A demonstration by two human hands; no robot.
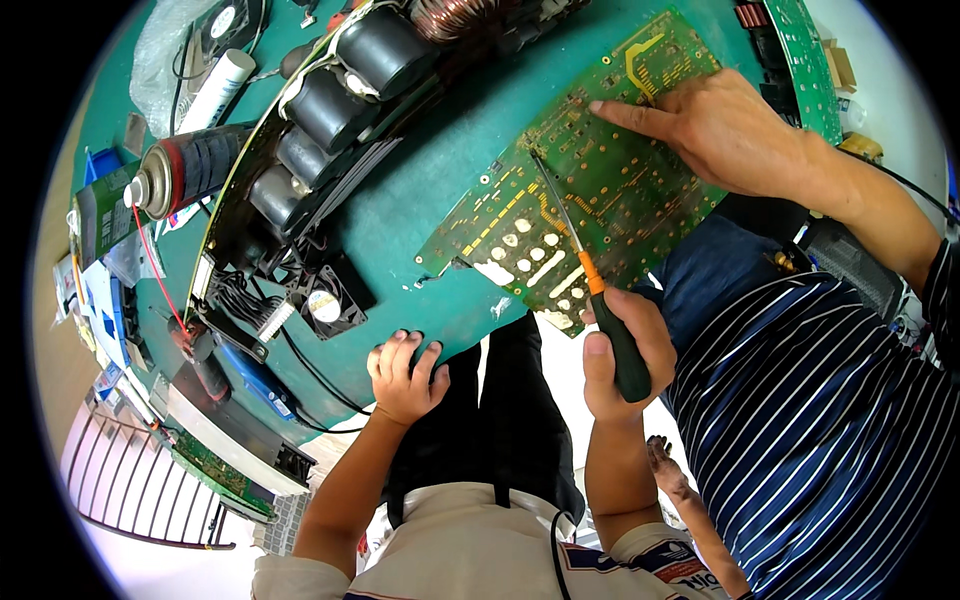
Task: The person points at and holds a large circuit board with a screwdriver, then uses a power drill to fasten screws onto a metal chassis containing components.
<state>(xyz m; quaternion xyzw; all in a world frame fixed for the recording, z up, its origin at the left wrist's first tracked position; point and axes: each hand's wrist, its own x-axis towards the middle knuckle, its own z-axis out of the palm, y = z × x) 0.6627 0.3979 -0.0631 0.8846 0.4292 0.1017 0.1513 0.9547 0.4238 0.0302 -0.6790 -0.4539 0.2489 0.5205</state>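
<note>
My right hand (628, 350) is closed round the dark handle of a screwdriver (590, 268) with an orange collar. Its long shaft points away from me over a green circuit board (620, 220), and the tip is at or just above the board's surface. White blobs and strips mark the board's near left corner. A co-worker's hand (725, 130) reaches in from the right, its index finger on the far part of the board. My left hand (405, 378) rests at the table's front edge, holding nothing, its fingers loosely bent and slightly apart.
On the green table (420, 200), a large board with black capacitors (330, 105) stands to the left. Near it are a small fan (325, 305), cables, a spray can (185, 170) with a red straw and a blue tool (255, 380). A person in a striped shirt (800, 420) stands close on my right.
</note>
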